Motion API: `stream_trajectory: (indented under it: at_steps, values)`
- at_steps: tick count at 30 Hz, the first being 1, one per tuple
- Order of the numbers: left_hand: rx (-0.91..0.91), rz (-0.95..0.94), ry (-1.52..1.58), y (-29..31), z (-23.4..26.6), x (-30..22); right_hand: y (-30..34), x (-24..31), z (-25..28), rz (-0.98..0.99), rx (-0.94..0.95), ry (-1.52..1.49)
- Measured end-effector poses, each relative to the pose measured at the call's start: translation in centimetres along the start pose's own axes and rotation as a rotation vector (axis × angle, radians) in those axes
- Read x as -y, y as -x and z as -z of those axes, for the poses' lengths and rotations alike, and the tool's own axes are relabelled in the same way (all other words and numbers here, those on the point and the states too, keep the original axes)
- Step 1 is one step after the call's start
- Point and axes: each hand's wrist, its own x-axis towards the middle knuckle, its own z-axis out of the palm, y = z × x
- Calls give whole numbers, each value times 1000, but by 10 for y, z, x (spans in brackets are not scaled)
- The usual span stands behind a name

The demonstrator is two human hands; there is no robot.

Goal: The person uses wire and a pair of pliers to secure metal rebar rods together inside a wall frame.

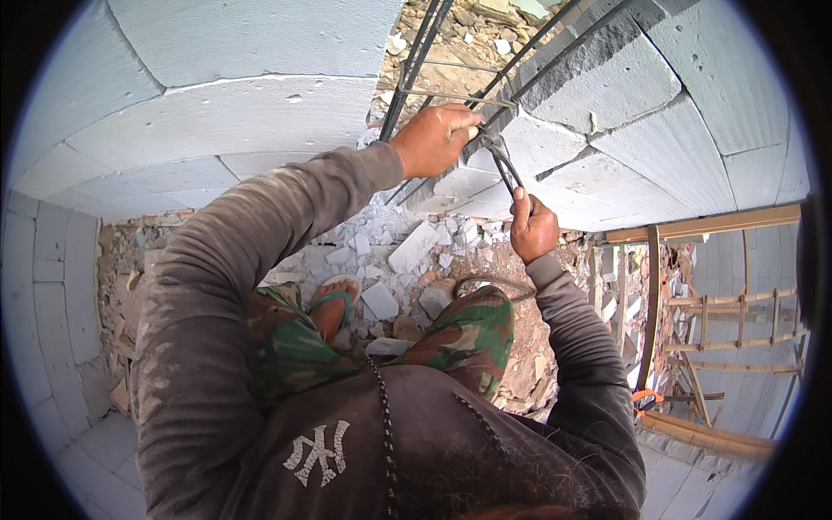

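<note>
My right hand [533,227] is closed around the handles of dark metal pincers [503,165]. Their jaws reach up and left to a rebar cage [417,62] standing in the gap between two block walls. A thin steel stirrup [458,94] links the upright bars just above. My left hand [433,139] is at the bars beside the pincer jaws, its fingers curled together. Whatever those fingers pinch is hidden or too small to make out.
Pale block walls stand at left [234,121] and right [641,95]. Broken block rubble [413,247] covers the ground around my sandalled foot [334,303]. A dark looped cable or wire [494,282] lies by my knee. Wooden framing [652,303] and an orange-handled saw [648,399] are at right.
</note>
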Motion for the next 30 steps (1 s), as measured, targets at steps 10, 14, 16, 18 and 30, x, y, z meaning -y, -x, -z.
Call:
stream_trajectory:
  at_steps: [10, 14, 16, 18, 30]
  values:
    - [-8, -17, -25, -1, -2, 2, 14, -13, -76, -100, -252, -326]
    - [-12, 13, -4, -1, -2, 3, 15, -11, -91, -111, -315, -345]
    - [14, 44, 11, -1, -1, 3, 18, -9, -81, -152, -219, -402]
    - [13, 9, -28, -1, 0, 3, 19, -6, -60, -211, -101, -474]
    - [45, 91, 18, -2, 1, -1, 3, 13, 32, -882, 1346, -1665]
